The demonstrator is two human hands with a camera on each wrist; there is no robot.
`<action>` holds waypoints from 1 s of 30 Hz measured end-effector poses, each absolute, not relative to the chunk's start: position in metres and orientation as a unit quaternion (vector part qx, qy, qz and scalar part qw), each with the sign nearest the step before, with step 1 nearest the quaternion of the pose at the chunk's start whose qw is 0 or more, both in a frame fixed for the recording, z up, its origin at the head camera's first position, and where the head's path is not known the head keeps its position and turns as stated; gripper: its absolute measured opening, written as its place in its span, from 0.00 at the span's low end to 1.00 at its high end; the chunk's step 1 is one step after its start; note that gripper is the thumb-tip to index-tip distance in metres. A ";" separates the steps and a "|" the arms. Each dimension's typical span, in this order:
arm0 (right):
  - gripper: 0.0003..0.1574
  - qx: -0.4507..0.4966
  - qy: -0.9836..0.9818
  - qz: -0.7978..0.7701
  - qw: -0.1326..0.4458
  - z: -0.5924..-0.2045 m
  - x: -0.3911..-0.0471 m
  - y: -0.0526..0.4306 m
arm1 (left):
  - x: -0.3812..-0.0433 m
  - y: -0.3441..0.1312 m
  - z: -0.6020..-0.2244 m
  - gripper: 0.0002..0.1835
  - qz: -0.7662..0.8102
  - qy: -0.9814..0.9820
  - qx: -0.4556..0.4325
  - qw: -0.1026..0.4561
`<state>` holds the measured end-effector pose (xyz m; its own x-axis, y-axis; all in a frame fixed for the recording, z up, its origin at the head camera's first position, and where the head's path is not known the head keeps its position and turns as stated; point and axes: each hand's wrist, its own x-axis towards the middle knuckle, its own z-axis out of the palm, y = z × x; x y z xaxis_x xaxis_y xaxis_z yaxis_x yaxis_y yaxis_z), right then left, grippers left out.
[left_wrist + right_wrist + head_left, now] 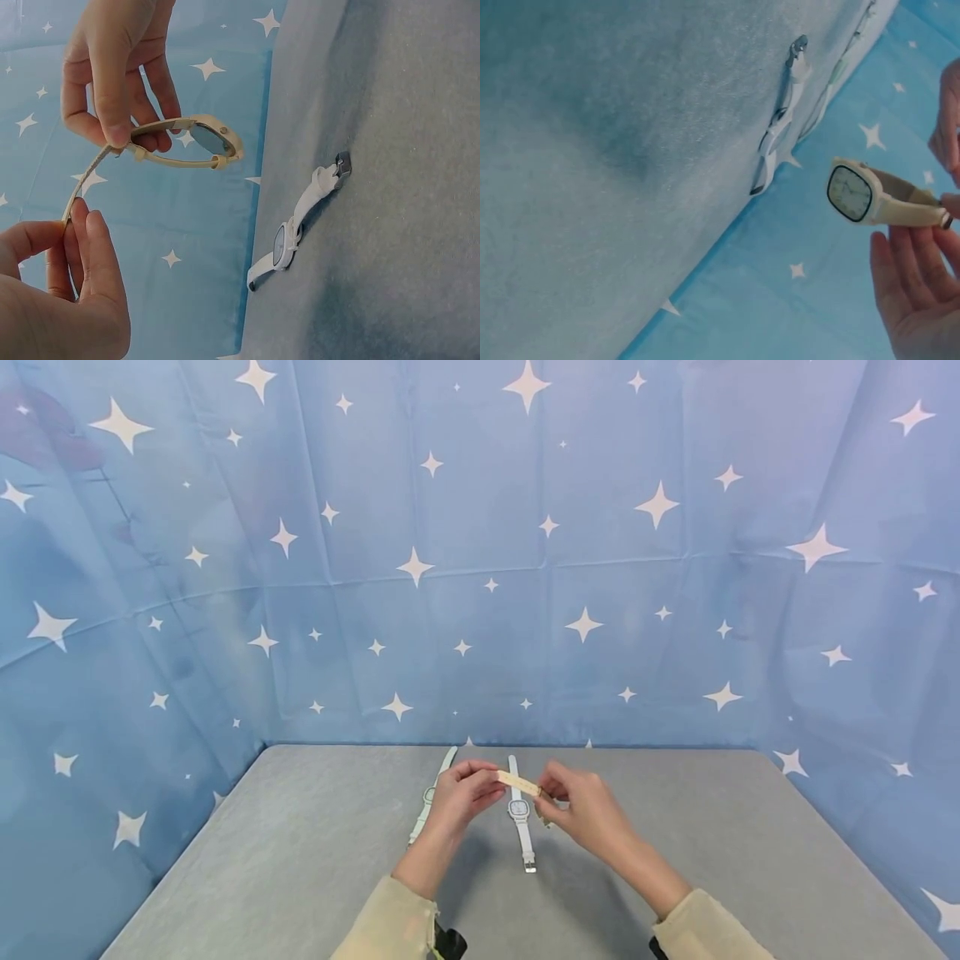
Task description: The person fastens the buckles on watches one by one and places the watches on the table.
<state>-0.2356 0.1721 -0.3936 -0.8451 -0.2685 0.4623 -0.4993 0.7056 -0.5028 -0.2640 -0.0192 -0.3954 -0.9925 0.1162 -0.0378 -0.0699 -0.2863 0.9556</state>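
Both hands hold a cream wristwatch (850, 193) above the table, its strap bent into a loop with the free end stretched out. My left hand (467, 797) pinches the tip of the strap (517, 783) between thumb and fingers. At the buckle, my right hand (588, 806) grips the two strap parts where they meet. The squarish dial hangs beyond the right fingers in the left wrist view. Below the hands, a white wristwatch (519, 810) lies lengthwise on the table. A pale green wristwatch (429, 794) lies left of it, partly hidden behind the left hand.
The grey table (300, 827) reaches back to a blue curtain (487, 527) with white stars, which also hangs at both sides. Beige sleeves (390, 922) cover the forearms, and a black wrist device (450, 943) shows at the left cuff.
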 end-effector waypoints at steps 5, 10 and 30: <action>0.10 0.199 -0.889 0.382 0.153 -0.393 -0.236 0.176 | -0.263 -0.020 -0.391 0.13 0.788 0.607 0.069 0.074; 0.07 0.189 -0.879 0.416 0.139 -0.390 -0.239 0.178 | -0.264 -0.023 -0.387 0.14 0.792 0.594 0.111 0.083; 0.07 0.178 -0.877 0.431 0.117 -0.393 -0.236 0.179 | -0.266 -0.012 -0.421 0.18 0.647 0.725 0.232 0.030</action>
<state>-0.2359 0.1793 -0.3927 -0.9091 -0.2115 0.3588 -0.4133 0.5654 -0.7138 -0.2664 -0.0119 -0.4214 -0.8908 0.3746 0.2570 0.2978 0.0542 0.9531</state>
